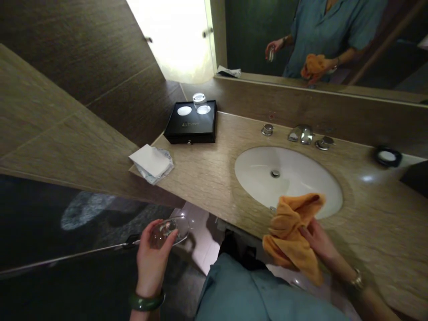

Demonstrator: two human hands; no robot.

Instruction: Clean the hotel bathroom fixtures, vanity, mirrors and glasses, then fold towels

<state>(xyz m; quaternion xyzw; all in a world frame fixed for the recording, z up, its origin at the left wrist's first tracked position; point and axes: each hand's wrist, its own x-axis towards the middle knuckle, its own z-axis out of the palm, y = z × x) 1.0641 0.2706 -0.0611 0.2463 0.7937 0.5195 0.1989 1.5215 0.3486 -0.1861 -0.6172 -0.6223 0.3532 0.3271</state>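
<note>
The person's teal garment (247, 294) is filling the bottom of the view, and just above it the two hands are working well apart. The marble-look counter (207, 174) is stretching across the frame, with the white oval basin (267, 174) sunk into it and a wide mirror (321, 40) running along the back wall, reflecting the same person. The black tray (190, 127) is sitting at the counter's far left corner, carrying an upturned glass (199, 99); a folded white paper packet (152, 162) is lying near the counter's left edge.

The right hand (317, 243) is gripping a bunched orange cloth (292, 236) at the basin's near rim, fingers closed around its folds. The left hand (155, 256), with a green bangle (147, 302) on the wrist, is curling its fingers around a clear drinking glass (169, 229), holding it off the counter, out over the dark floor.

The step in hand appears to be polishing the glass; bringing cloth and glass together would call for a steady grip on the slippery rim.
</note>
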